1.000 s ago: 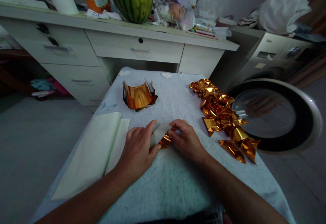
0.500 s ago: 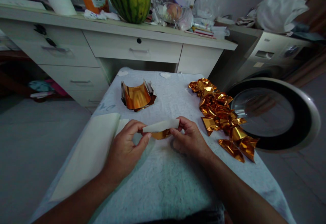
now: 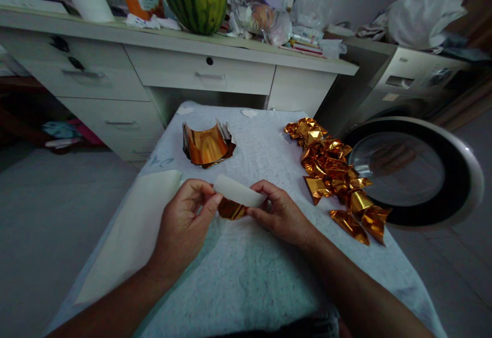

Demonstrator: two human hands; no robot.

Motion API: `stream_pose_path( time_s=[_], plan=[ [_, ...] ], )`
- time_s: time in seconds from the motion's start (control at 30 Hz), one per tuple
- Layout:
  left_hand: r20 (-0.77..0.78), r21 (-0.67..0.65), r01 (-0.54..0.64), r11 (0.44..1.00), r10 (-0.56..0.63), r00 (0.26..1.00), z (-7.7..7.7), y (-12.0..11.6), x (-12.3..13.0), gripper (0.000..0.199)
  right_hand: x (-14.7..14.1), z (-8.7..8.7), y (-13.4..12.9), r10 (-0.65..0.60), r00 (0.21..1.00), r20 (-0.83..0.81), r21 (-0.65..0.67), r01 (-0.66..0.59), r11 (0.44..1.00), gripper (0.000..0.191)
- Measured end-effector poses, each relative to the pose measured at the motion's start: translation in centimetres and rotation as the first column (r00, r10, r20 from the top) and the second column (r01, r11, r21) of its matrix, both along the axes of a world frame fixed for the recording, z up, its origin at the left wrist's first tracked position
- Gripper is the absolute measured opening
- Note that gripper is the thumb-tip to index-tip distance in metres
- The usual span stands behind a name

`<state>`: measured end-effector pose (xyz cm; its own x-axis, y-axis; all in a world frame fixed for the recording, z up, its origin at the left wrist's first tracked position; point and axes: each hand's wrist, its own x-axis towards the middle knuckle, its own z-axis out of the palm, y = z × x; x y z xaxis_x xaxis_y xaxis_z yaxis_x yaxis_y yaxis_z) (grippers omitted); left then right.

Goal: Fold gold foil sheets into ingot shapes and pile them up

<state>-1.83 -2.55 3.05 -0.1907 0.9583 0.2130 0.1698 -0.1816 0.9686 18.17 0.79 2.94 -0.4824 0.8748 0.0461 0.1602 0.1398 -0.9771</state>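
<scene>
Between my hands is a sheet of gold foil paper (image 3: 231,209) with a pale, white-looking strip (image 3: 240,191) along its upper part. My left hand (image 3: 186,220) pinches its left end between thumb and fingers. At the right end my right hand (image 3: 282,212) grips it the same way, fingers curled behind. Beyond my hands stands a curved stack of gold foil sheets (image 3: 207,144). To the right lies a row of folded gold foil pieces (image 3: 332,169), several of them overlapping.
White paper (image 3: 130,230) lies along the left side of the cloth-covered table (image 3: 265,276). A washing machine door (image 3: 411,171) hangs open at the right edge. Behind, a white drawer desk (image 3: 200,74) carries a cut watermelon (image 3: 192,2) and plastic bags.
The foil sheet has tilted, its left end rising and its right end dropping, and more of the pale strip faces me. My left hand has shifted slightly left.
</scene>
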Motion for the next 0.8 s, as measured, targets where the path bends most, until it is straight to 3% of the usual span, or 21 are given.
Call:
stream_pose_path(
  time_s=[0.17,0.4,0.53,0.67,0.8],
  plan=[
    [-0.129,-0.063,0.031,0.998,-0.039,0.991,-0.15,0.13,-0.16,0.007,-0.02,-0.45,-0.12,0.049,0.998,0.048,-0.005,-0.049,0.999,0.015],
    [0.027,-0.003,-0.008,1.0,0.008,1.0,-0.29,0.19,0.36,0.015,-0.14,-0.78,-0.05,0.011,1.0,0.013,-0.057,-0.01,0.998,0.013],
    [-0.048,-0.042,0.045,0.998,-0.047,0.998,-0.42,0.26,0.24,0.004,-0.4,-0.94,-0.08,-0.014,0.998,-0.057,-0.098,0.008,0.995,0.013],
    [-0.11,-0.12,0.071,0.99,-0.084,0.99,-0.49,0.22,0.06,0.016,-0.67,-0.99,-0.03,-0.022,0.997,-0.08,-0.101,0.014,0.995,0.016],
    [-0.187,-0.087,0.134,0.987,-0.148,0.971,-0.72,0.03,0.16,0.031,-0.91,-0.77,0.01,-0.045,0.989,-0.144,-0.166,0.02,0.986,0.025]
  ],
)
